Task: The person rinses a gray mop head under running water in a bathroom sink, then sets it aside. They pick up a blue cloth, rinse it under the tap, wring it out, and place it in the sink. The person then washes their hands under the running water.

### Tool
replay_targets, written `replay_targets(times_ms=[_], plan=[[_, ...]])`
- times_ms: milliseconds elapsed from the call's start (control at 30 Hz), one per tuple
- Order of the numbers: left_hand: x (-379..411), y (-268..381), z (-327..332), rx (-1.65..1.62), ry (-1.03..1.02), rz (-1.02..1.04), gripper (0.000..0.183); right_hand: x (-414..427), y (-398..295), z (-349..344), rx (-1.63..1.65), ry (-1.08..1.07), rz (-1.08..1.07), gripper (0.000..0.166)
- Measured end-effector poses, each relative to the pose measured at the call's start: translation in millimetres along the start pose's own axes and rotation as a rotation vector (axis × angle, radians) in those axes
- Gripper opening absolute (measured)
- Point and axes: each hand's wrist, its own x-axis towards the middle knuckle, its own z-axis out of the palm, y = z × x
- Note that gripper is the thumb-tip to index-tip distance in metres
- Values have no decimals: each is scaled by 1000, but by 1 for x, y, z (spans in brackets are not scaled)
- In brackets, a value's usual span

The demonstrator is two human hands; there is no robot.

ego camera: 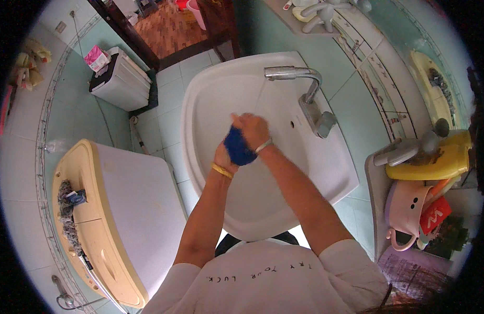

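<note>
A dark blue cloth (pixel 239 148) is bunched between my two hands over the basin of a white ceramic sink (pixel 204 98). My left hand (pixel 223 156) holds it from the lower left, its fingers mostly hidden behind the fabric. From the upper right, my right hand (pixel 254 128) is closed on the cloth's top edge. A chrome faucet (pixel 293 73) arches in from the right, and a thin stream of water (pixel 260 96) falls from its spout just above my hands. The faucet handle (pixel 325 125) sits on the sink's right rim.
A cream-topped washing machine (pixel 136 212) stands at left, with a fluffy duster (pixel 67 218) on top. Behind it is a smaller white appliance (pixel 122 84) bearing a pink tissue pack (pixel 96 59). A right-hand shelf (pixel 373 204) holds a pink mug (pixel 407 206) and a yellow bottle (pixel 430 168).
</note>
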Motion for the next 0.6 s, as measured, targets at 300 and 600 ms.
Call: replay_targets(times_ms=[300,600], plan=[[13,12,-117,1277,47,231,62,-20,82,19,-462,-437,306,34],[6,36,-51,209,260,-140,52,-52,-41,-7,526,-210,94,41]])
